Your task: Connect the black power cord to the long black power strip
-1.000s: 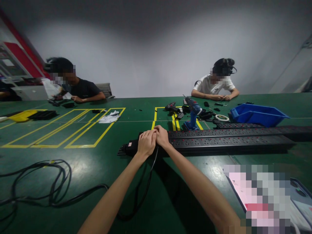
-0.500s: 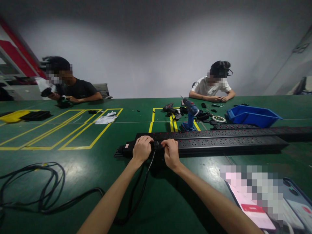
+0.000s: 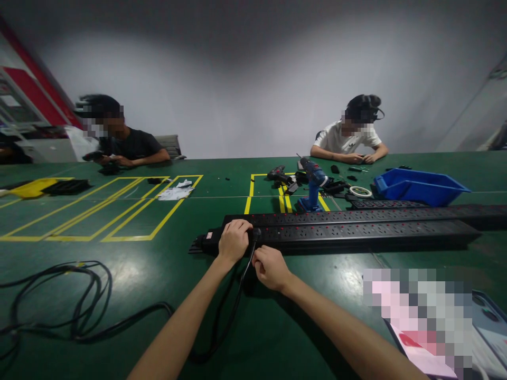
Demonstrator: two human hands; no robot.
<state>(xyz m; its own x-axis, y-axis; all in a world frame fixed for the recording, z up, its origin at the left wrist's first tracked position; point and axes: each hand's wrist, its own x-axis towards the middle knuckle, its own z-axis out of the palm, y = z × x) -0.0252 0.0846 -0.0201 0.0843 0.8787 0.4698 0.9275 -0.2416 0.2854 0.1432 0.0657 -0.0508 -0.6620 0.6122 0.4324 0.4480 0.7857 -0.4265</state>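
Note:
A long black power strip (image 3: 356, 237) with rows of sockets and small red marks lies across the table before me. My left hand (image 3: 234, 241) is closed over its left part, fingers bent over the top face. Right beside those fingers, a black plug (image 3: 256, 232) sits at a socket of the strip, and its power cord (image 3: 240, 293) hangs down toward me. My right hand (image 3: 271, 267) is just below the strip's front edge, its fingers curled in at the cord; the fingertips are partly hidden.
Behind the strip lies a second power strip (image 3: 443, 212). Beyond stand a blue cordless drill (image 3: 312, 182) and a blue bin (image 3: 422, 187). Coiled black cable (image 3: 75, 327) lies left; phones (image 3: 487, 322) lie at front right. Two people sit across the green table (image 3: 214, 211).
My right hand has come off the plug's right side and moved down and slightly left to the cord. The left hand keeps its place on the strip. The view has shifted slightly.

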